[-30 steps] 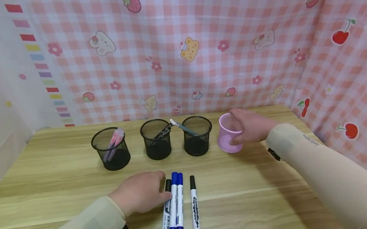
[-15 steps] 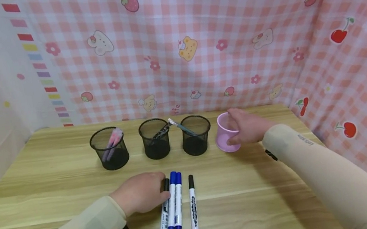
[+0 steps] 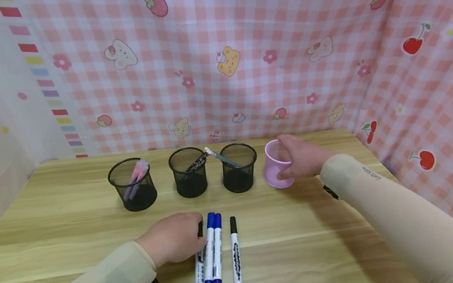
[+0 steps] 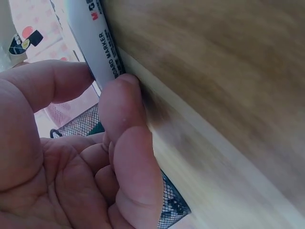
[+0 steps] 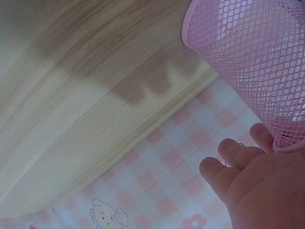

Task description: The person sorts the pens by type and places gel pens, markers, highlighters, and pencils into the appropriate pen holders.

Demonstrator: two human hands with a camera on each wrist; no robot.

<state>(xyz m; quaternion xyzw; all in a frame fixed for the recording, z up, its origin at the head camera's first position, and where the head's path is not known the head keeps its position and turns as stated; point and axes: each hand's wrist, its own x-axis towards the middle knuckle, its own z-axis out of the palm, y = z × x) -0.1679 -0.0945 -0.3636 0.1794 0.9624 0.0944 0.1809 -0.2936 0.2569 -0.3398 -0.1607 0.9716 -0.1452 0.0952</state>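
Observation:
My left hand pinches a black-capped whiteboard marker near its cap end, between thumb and fingers. In the left wrist view the white barrel of this marker passes between the fingertips, close to the tabletop. Two blue markers lie side by side just to its right, and a second black-capped marker lies apart from them. At the back right, my right hand holds the pink mesh pen cup by its right side. The right wrist view shows several fingers loosely extended beside the cup's rim.
Three black mesh pen cups stand in a row left of the pink one. The left cup contains pink-topped pens, the middle cup a dark pen, the right cup a grey-blue pen. Patterned cloth hangs behind the wooden table.
My left fingers have closed on the black-capped marker, which has shifted slightly left, away from the blue pair. My right hand stays at the pink cup. The head view has turned slightly.

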